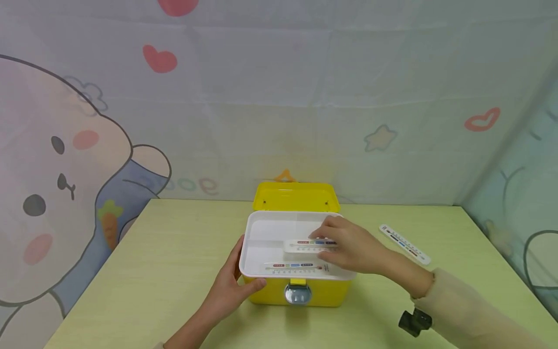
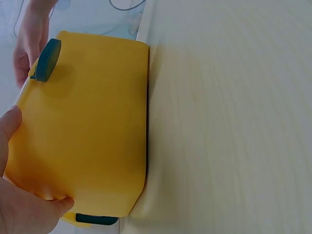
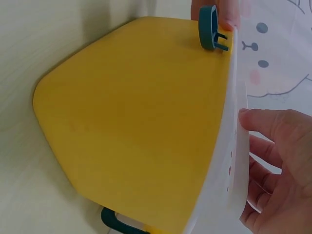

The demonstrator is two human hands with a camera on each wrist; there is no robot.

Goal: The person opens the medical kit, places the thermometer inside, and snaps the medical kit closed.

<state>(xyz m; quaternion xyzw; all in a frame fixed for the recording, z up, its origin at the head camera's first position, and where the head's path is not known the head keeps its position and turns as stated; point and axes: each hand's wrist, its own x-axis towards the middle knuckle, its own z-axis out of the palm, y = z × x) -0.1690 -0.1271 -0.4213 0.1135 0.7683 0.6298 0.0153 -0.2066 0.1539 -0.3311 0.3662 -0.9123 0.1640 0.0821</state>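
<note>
- Right hand (image 1: 350, 245) nearly closed, thumb and fingers pinching strip (image 1: 298, 248) near its right end, over tray (image 1: 266, 228).
- Held strip points left from hand; long axis roughly parallel to bench (image 1: 174, 252) back edge and strip lying in tray.
- Right forearm slants in from front right.
- Left hand (image 1: 231, 281) grips box (image 1: 327, 293) front-left corner.
- Third strip (image 1: 405, 244) toward bench right edge.
</note>
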